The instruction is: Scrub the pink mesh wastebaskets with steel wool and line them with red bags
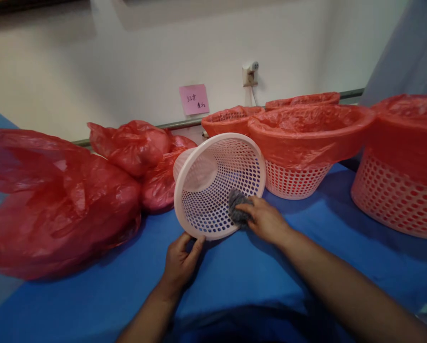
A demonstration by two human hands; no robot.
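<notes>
A pale pink perforated plastic basket (220, 138) lies tipped on its side, its mouth facing me. My left hand (182, 257) grips the lower left of its rim, thumb on the near side. In my right hand (265, 216) is a crumpled dark grey cloth (239, 207), pressed against the inside of the basket wall near the right of the rim. The fingers close around part of the cloth, and the basket's outer underside is hidden.
Red plastic bags (66, 214) bulge on the left of the blue cloth-covered table (270, 290). Several baskets lined with red bags (306, 143) stand at the right and back. On the wall are a pink note (193, 99) and a power socket (250, 76).
</notes>
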